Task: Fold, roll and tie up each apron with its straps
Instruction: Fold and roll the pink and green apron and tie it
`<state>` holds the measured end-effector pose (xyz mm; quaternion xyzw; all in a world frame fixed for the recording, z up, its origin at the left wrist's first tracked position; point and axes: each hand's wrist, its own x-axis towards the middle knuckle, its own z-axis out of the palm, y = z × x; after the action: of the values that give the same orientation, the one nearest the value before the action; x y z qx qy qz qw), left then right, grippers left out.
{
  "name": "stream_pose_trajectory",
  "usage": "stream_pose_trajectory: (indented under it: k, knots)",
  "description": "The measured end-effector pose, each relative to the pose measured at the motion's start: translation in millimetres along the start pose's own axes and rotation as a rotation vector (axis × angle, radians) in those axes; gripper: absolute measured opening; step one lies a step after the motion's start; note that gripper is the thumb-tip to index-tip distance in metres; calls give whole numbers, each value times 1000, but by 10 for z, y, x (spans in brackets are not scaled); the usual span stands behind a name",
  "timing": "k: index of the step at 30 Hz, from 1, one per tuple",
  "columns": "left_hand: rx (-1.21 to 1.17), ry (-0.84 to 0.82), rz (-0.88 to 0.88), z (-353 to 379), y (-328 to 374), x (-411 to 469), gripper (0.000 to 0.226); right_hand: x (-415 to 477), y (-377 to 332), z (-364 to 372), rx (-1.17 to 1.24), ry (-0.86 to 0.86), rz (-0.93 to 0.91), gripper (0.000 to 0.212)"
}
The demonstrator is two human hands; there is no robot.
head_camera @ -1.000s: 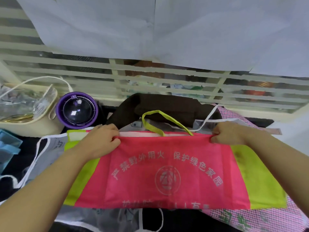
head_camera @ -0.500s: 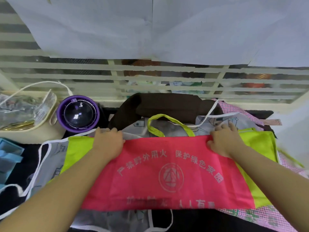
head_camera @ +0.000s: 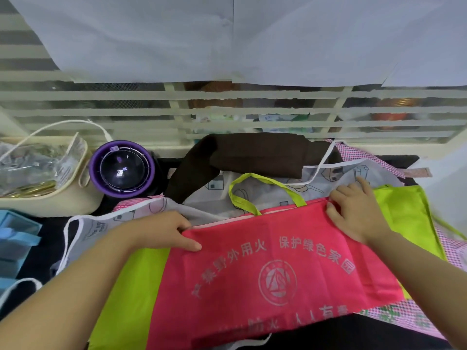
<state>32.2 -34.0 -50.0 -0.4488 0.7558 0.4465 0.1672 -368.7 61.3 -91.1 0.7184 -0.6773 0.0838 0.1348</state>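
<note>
— How far along is the person getting?

— Barely starting, by the look of it. The pink non-woven apron with lime-green side panels and pale printed lettering (head_camera: 278,261) is lying spread flat on the black table (head_camera: 341,334), to the right of the round purple lidded container (head_camera: 121,168) and nearer the person. No roll is forming and nothing is being tied.

— What are the hands doing?

— The left hand (head_camera: 161,233) is holding the apron's top-left corner, just right of the container. Its grip appears to be clamping the pink edge, thumb lying on top. The right hand (head_camera: 353,213) is pressing the top-right corner, far to the right of the container. Its grip is apart, with straight fingers resting on the cloth and clamping nothing.

— And the straps?

— The lime-green neck loop (head_camera: 265,183) is sticking out loose above the top edge, between the two hands.

— So what is remaining?

— Judging from this, nearly everything: folding the green sides in, rolling and tying. More aprons are waiting underneath, too, a grey-white printed apron with white ties (head_camera: 209,198) and a pink checked apron (head_camera: 404,317). A dark brown cloth (head_camera: 252,152) is lying bunched behind them, right of the container.
</note>
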Motion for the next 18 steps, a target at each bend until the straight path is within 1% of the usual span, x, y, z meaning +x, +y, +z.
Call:
stream_pose_trajectory:
  k: [3, 5, 7, 9, 12, 13, 16, 17, 18]
  knots:
    - [26, -4, 54, -66, 45, -27, 41, 20, 26, -16, 24, 51, -12, 34]
    - [45, 43, 66, -111, 39, -27, 40, 36, 37, -49, 38, 85, -7, 33]
    - [101, 119, 40, -153, 4, -31, 41, 44, 52, -75, 26, 102, 5, 32]
    - [224, 177, -19, -199, -68, -37, 46, 45, 89, -79, -1, 93, 30, 33]
    - [517, 252, -91, -285, -116, -95, 51, 36, 149, -62, -46, 60, 50, 35]
    - [542, 292, -96, -303, -116, -103, 50, 32, 167, -52, -57, 58, 51, 35]
    - [451, 462, -48, -303, -110, -84, 45, 31, 191, -40, -84, 50, 59, 35]
    - [423, 513, -45, -299, -122, -69, 49, 32, 188, -37, -91, 48, 64, 34]
    - [422, 560, -44, -290, -141, -54, 62, 33, 181, -37, -93, 49, 67, 34]
